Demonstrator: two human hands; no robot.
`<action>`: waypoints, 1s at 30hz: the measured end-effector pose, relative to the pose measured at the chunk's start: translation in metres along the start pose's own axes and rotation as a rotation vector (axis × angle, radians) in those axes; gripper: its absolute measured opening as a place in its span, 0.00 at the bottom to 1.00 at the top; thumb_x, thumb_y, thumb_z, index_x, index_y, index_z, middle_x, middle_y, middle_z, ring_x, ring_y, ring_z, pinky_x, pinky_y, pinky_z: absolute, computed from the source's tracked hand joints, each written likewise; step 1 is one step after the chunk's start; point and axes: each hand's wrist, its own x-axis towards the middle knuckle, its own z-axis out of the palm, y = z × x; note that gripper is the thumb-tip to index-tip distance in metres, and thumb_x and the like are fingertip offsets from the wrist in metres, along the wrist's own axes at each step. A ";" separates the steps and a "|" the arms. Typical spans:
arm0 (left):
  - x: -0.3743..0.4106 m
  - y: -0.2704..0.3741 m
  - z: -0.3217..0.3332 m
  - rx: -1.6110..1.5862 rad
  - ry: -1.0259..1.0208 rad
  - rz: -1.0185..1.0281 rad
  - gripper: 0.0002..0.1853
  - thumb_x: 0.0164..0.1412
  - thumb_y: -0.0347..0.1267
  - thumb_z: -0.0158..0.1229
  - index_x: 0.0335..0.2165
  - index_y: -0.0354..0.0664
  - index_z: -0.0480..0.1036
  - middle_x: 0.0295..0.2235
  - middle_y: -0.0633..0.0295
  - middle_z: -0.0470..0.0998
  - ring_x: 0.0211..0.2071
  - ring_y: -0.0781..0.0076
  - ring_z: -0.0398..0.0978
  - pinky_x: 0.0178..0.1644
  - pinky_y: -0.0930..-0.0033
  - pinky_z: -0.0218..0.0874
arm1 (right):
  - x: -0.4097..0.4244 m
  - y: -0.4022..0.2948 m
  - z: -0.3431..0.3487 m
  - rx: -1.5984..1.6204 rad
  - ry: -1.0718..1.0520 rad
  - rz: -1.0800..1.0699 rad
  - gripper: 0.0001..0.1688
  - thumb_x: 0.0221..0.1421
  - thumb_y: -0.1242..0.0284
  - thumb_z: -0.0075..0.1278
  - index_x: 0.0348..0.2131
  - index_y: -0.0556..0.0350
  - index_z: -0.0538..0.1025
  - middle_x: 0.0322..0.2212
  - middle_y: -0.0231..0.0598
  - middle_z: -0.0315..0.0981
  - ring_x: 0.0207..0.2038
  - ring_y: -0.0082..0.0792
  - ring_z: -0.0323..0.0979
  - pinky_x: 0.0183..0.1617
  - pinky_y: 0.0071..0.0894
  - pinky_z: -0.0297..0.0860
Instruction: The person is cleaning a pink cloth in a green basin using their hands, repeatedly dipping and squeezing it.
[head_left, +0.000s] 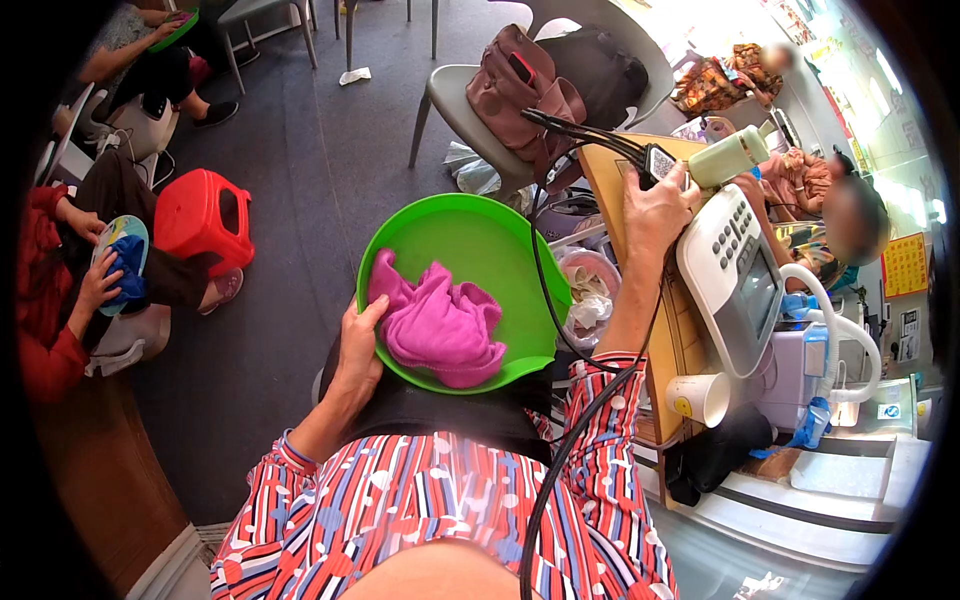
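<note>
My left hand (358, 346) grips the left rim of a round, shallow green plastic basin (480, 225), which rests over my lap. Bunched inside it, close to that hand, lies a purple-pink cloth (442, 322) with a stitched edge. My right hand (660, 206) is at the left edge of the wooden table (604, 161), its thumb and fingers around a small black device (658, 163) with a printed code. Several black cables (585, 135) leave the device. One black cable (541, 262) hangs down past the basin's right side.
A white console with a screen (739, 277), a pale green bottle (727, 156) and a paper cup (697, 399) stand on the table. A grey chair (457, 90) holds bags. At left are a red stool (202, 221) and a seated person's hands (97, 277) with a blue cloth.
</note>
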 end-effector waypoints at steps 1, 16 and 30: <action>0.000 -0.002 0.000 0.012 0.011 0.025 0.17 0.59 0.28 0.50 0.47 0.35 0.66 0.42 0.57 0.74 0.41 0.68 0.73 0.49 0.65 0.64 | 0.000 0.000 0.001 -0.049 0.004 -0.015 0.51 0.44 0.49 0.58 0.54 0.72 0.61 0.49 0.73 0.58 0.52 0.62 0.61 0.54 0.47 0.63; 0.000 -0.003 -0.001 0.057 0.038 0.079 0.14 0.57 0.30 0.53 0.42 0.35 0.70 0.38 0.56 0.76 0.38 0.66 0.75 0.46 0.64 0.66 | -0.060 -0.047 -0.066 0.004 -0.040 -0.200 0.35 0.46 0.64 0.59 0.51 0.61 0.66 0.46 0.56 0.61 0.45 0.54 0.67 0.49 0.47 0.66; 0.001 0.004 0.004 0.049 0.018 0.088 0.13 0.58 0.28 0.51 0.42 0.34 0.70 0.38 0.56 0.76 0.38 0.66 0.75 0.46 0.64 0.66 | -0.049 -0.051 -0.002 1.353 -0.318 0.255 0.39 0.57 0.75 0.47 0.59 0.75 0.46 0.46 0.54 0.64 0.32 0.33 0.76 0.34 0.24 0.73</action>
